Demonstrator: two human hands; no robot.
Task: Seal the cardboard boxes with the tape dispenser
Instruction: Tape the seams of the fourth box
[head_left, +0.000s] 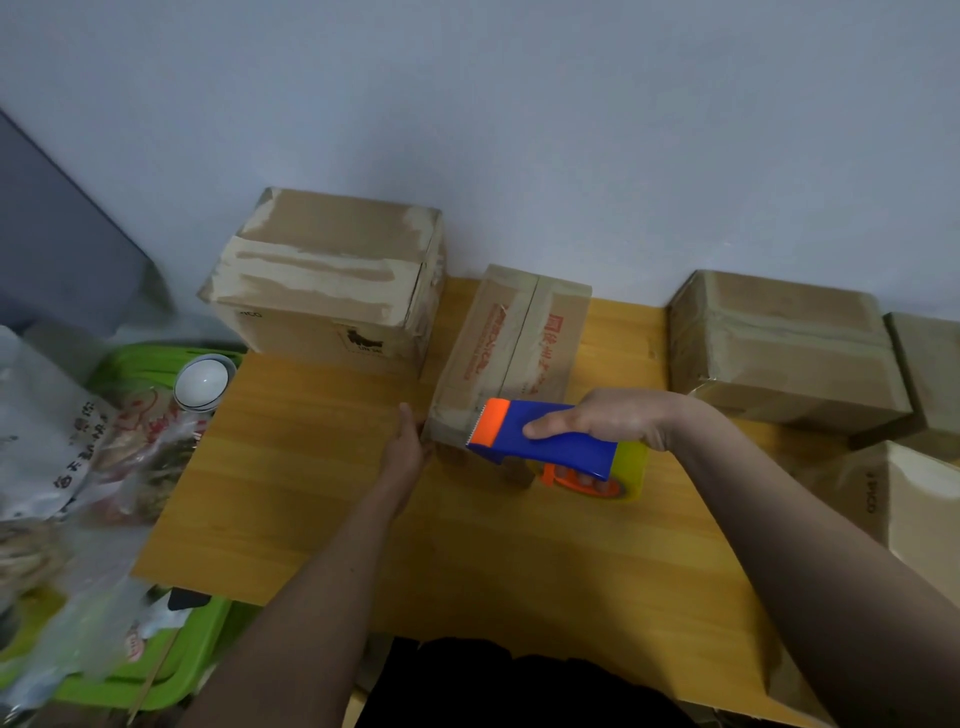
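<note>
Head view: right hand (610, 418) grips the tape dispenser (550, 441) at the middle box (511, 353); flat-fingered left hand (408, 449) steadies it. Taping looks just begun.

"UN 56" on big box (332, 291)

blue-orange tape dispenser (545, 439) at red-printed cardboard box (511, 353) near edge

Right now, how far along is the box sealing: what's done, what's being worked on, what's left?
Looks done: the large box at the back left shows tape strips across its top.

In hand: the right hand grips the tape dispenser at the near end of the red-printed box, which the left hand steadies with straight fingers.

Left: the boxes on the right; I can't tell whether they're already sealed.
</note>
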